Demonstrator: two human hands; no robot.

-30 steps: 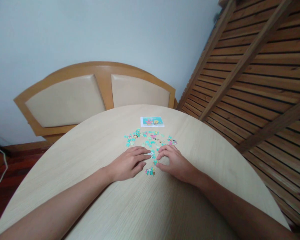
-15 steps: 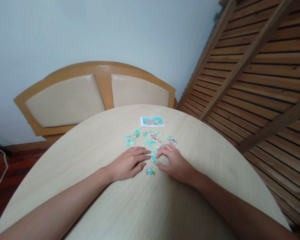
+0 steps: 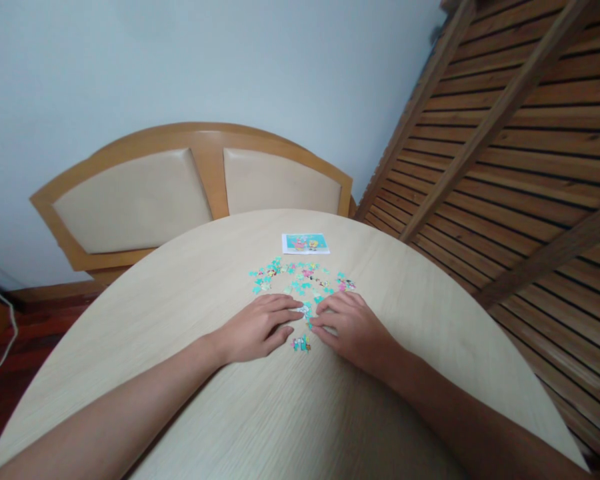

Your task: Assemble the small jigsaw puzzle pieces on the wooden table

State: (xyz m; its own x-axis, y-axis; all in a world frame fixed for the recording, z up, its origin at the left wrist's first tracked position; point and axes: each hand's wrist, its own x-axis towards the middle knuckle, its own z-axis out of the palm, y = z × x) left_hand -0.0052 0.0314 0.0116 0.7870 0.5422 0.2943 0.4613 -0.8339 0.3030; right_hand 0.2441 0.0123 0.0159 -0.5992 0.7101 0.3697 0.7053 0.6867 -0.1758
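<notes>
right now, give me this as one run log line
left grip: at puzzle cluster; right grip: at cluster's right, hold unclear; second cluster: nearest wearer; loose pieces: farther out; picture card: beyond pieces

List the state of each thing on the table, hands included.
Left hand: palm down, fingers extended at the middle pieces
Right hand: fingers bent beside the middle pieces; grip unclear
Middle pieces: bunched between the hands
Near pieces: grouped closest to the wearer
Far pieces: scattered
Picture card: flat, picture up

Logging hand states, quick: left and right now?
Left hand: open, at the puzzle pieces.
Right hand: curled at the same pieces; whether it grips one can't be told.
</notes>
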